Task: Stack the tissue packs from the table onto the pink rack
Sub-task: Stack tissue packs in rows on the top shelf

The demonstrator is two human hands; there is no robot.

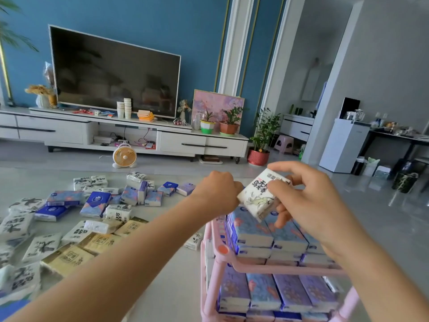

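Observation:
My right hand (311,201) pinches a white tissue pack (256,194) with black brush lettering, tilted just above the pink rack (278,269). My left hand (217,191) is curled at the pack's left corner, its fingertips hidden. The rack's top shelf holds rows of blue floral packs (250,228), stacked two or three high. The shelf below is filled with purple-blue packs (262,291). Many loose packs (92,205) in white, blue and gold wrappers lie scattered on the grey surface to the left.
A small white pack (193,241) lies right beside the rack's left post. Farther back stand a small orange fan (124,156), a long white TV cabinet (181,142) and a red plant pot (258,156). Bare grey floor stretches to the right of the rack.

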